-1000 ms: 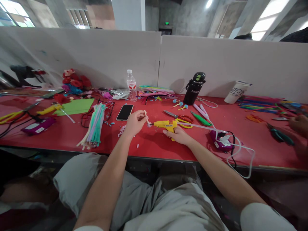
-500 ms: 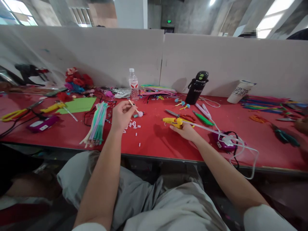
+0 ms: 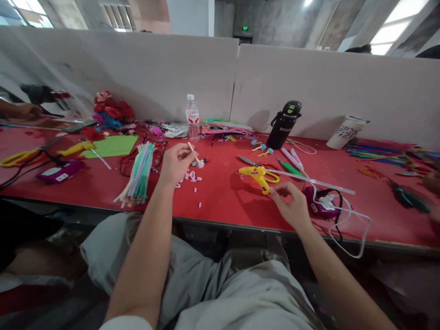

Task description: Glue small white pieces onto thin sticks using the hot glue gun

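My left hand [image 3: 178,161] is pinched on a thin pale stick [image 3: 192,150] with a small pink piece [image 3: 200,163] at its lower end. A yellow glue gun [image 3: 256,174] lies on the red table [image 3: 220,201], a clear glue stick [image 3: 316,183] reaching out behind it. Beside its handle is my right hand [image 3: 288,199], fingers apart and nothing held, the fingertips at or very near the handle's end. Small white pieces [image 3: 192,176] are scattered below my left hand.
Pipe cleaners [image 3: 139,172] lie left of my left hand. Behind stand a water bottle [image 3: 193,120] and a black flask [image 3: 283,126]. Scissors [image 3: 250,161] and a purple box [image 3: 321,204] with cables are at the right. Another person's hand [image 3: 20,111] shows far left.
My right hand has let go of the yellow glue gun and moved right and toward me. The gun now rests with its handle visible. My left hand keeps its hold on the stick.
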### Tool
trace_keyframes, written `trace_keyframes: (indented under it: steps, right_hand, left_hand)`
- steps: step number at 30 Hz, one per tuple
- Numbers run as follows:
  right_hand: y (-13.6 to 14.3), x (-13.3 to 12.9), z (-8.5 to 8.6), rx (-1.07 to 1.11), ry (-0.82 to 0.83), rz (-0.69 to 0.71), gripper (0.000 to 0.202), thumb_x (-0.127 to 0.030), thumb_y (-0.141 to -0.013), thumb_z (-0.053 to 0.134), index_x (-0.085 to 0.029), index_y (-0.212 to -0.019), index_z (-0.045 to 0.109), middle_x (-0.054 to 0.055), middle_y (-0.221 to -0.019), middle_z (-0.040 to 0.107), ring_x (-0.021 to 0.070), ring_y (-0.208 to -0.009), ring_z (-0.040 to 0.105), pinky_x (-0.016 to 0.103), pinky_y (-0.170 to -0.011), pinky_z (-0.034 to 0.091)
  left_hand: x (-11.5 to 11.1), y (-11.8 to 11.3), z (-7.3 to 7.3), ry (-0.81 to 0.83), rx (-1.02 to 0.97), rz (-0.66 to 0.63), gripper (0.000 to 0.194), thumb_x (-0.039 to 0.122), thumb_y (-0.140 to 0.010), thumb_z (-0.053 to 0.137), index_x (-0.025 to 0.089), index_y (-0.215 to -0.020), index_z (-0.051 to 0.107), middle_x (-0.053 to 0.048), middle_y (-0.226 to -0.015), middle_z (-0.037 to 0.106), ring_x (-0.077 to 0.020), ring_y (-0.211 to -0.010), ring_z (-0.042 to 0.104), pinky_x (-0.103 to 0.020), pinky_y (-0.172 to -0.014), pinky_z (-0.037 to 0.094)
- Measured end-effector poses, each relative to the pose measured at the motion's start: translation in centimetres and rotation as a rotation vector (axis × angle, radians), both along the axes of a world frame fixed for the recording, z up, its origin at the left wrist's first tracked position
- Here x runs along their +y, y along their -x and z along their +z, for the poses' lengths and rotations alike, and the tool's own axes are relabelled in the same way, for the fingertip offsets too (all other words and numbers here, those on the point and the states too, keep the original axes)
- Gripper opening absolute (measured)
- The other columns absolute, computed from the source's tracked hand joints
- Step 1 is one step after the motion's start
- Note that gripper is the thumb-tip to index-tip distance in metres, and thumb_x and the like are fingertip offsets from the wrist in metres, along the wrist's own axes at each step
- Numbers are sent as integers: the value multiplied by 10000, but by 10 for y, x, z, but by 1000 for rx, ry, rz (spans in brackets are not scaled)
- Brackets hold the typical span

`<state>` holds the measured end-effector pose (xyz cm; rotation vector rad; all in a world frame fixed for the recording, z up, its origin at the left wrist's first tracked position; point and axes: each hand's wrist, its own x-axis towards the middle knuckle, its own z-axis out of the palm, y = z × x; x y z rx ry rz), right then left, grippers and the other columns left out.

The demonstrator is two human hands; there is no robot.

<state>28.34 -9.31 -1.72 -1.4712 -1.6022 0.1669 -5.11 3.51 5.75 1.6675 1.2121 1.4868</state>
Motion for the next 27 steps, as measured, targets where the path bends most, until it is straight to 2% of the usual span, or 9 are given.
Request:
trace_keyframes:
  steps: [1, 3, 4, 6, 10, 13, 15, 20, 27]
  right_hand:
    - [12, -9, 2, 4, -18, 99, 197, -386, -894, 600, -191, -900, 628, 61, -829, 651, 177, -734, 583, 315, -705, 481]
    - [41, -18, 9, -54, 114, 449, 148, -328, -926, 564, -203, -928, 643, 67, -883, 668, 177, -800, 612, 308, -763, 494]
    - [57, -17, 14, -77, 169, 571, 150, -302, -943, 536, -206, -947, 652, 70, -917, 676, 176, -834, 622, 307, -792, 495]
    - [87, -1, 22, -112, 213, 661, 171, -246, -957, 498, -203, -985, 661, 72, -973, 686, 175, -893, 632, 305, -839, 488]
    - [138, 66, 26, -249, 301, 637, 182, -179, -908, 534, -175, -1003, 691, 96, -1022, 704, 196, -917, 647, 313, -842, 477]
    - [170, 116, 18, -224, 345, 520, 155, -207, -885, 580, -163, -971, 702, 89, -954, 714, 184, -833, 646, 283, -761, 471]
    - [188, 138, 10, -196, 360, 523, 129, -219, -869, 606, -173, -930, 710, 62, -891, 709, 163, -785, 635, 254, -714, 459]
    - [219, 154, -4, -192, 316, 473, 132, -312, -815, 692, -189, -852, 722, 43, -877, 687, 143, -754, 602, 228, -660, 432]
    - [221, 157, -9, -96, 387, 456, 96, -231, -827, 649, -165, -770, 689, 35, -802, 690, 135, -713, 594, 226, -656, 429]
  left_hand:
    - [1, -1, -1, 5, 9, -3, 210, 257, -731, 734, 155, -904, 675, -50, -794, 732, -201, -783, 713, -292, -748, 567]
    - [2, -2, -4, 1, 34, -2, 181, 244, -737, 722, 154, -886, 675, -51, -787, 731, -203, -789, 714, -292, -757, 562]
    - [3, -2, -4, -11, 41, 7, 165, 236, -739, 715, 152, -875, 674, -50, -783, 729, -202, -784, 715, -289, -755, 561]
    - [4, 0, -3, -41, 42, 37, 145, 225, -746, 701, 150, -866, 673, -51, -793, 729, -196, -779, 714, -284, -751, 561]
    - [4, 9, 2, -96, 17, 102, 169, 233, -753, 694, 157, -902, 671, -62, -861, 732, -189, -806, 713, -275, -750, 567]
    - [4, 14, 4, -106, 0, 124, 196, 251, -755, 698, 168, -930, 666, -58, -873, 730, -184, -805, 709, -277, -748, 573]
    - [4, 15, 3, -104, -1, 112, 201, 260, -764, 691, 171, -942, 666, -53, -866, 729, -181, -798, 708, -279, -744, 575]
    - [3, 13, 2, -109, 8, 111, 200, 262, -770, 686, 175, -949, 669, -41, -851, 727, -173, -789, 705, -272, -726, 576]
    - [0, 10, 5, -98, 3, 82, 158, 233, -765, 684, 171, -909, 664, -41, -859, 732, -172, -800, 705, -273, -741, 574]
